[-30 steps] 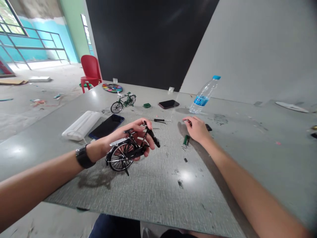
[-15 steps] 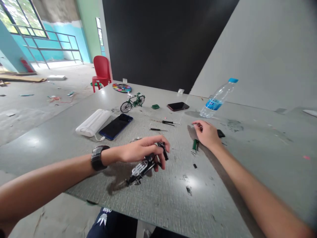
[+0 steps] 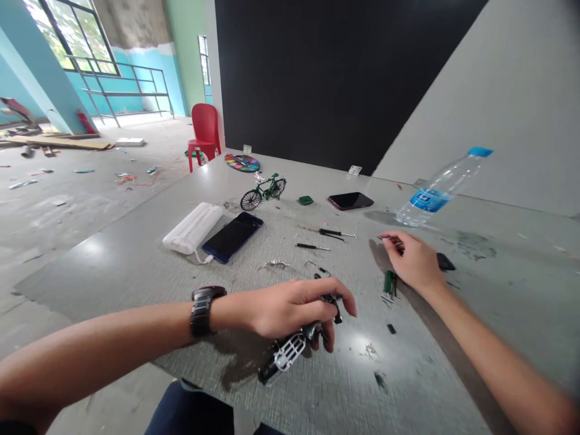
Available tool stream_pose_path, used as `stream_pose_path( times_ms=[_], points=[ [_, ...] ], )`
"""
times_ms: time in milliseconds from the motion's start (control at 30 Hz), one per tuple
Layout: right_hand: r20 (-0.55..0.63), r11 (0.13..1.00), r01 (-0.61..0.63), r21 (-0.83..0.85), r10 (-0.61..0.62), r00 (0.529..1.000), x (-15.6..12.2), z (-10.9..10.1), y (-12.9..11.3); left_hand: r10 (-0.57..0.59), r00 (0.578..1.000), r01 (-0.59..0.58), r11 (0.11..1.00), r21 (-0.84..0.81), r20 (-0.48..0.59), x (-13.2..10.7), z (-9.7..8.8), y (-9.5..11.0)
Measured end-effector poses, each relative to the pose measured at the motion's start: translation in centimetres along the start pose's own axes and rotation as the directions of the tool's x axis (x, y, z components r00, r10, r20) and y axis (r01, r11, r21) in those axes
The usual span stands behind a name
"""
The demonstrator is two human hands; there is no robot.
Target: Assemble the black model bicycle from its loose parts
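Observation:
My left hand [image 3: 294, 309], with a black watch [image 3: 205, 311] on its wrist, is wrapped over a small black model bicycle [image 3: 290, 352]. The model's silver rear rack and black saddle show, while its front is largely behind my fingers. Resting on the table further right, my right hand [image 3: 415, 261] pinches something tiny with thumb and forefinger; I cannot make out its kind. Close by this hand lie a small green part [image 3: 388, 283] with silver bits and a black piece [image 3: 391, 328]. Two thin black-handled screwdrivers [image 3: 330, 232] [image 3: 307, 246] lie beyond my left hand.
Further back stand a green model bicycle [image 3: 265, 190] and a tilted-looking water bottle [image 3: 428, 196]. A blue phone [image 3: 234, 237] lies beside a white power bank [image 3: 194, 228]. Another phone [image 3: 351, 200], a green piece [image 3: 306, 200] and a paint palette [image 3: 242, 162] are on the table [image 3: 136, 260].
The view has swung left, so everything sits further right. My left hand has come slightly nearer to me with the black model bicycle, uncovering silver bits. My right hand keeps its pinch.

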State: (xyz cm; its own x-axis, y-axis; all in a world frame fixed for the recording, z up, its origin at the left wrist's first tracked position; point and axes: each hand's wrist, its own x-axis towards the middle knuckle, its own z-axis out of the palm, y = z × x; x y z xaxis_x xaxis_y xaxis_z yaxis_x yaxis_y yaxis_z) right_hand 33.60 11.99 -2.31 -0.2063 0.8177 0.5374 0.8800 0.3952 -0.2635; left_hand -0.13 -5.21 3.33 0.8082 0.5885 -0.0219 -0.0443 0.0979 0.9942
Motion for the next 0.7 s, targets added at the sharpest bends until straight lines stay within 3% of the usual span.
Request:
stream_pose_path(
  times_ms=[300, 533, 700],
  points=[
    [-0.026, 0.999, -0.032, -0.013, 0.032, 0.999, 0.0, -0.1, -0.4, 0.042, 0.995, -0.045, 0.998, -0.032, -0.090, -0.5, -0.4, -0.6],
    [-0.121, 0.993, -0.114, 0.000, 0.114, 0.986, 0.0, -0.5, -1.0, 0.154, 0.968, -0.173, 0.982, -0.079, -0.197, -0.5, -4.1, 1.5],
    [-0.194, 0.986, -0.156, 0.054, 0.164, 0.967, -1.5, -3.2, -2.8, 0.192, 0.948, -0.210, 0.977, -0.044, -0.252, -1.3, -6.1, 3.0]
  ],
)
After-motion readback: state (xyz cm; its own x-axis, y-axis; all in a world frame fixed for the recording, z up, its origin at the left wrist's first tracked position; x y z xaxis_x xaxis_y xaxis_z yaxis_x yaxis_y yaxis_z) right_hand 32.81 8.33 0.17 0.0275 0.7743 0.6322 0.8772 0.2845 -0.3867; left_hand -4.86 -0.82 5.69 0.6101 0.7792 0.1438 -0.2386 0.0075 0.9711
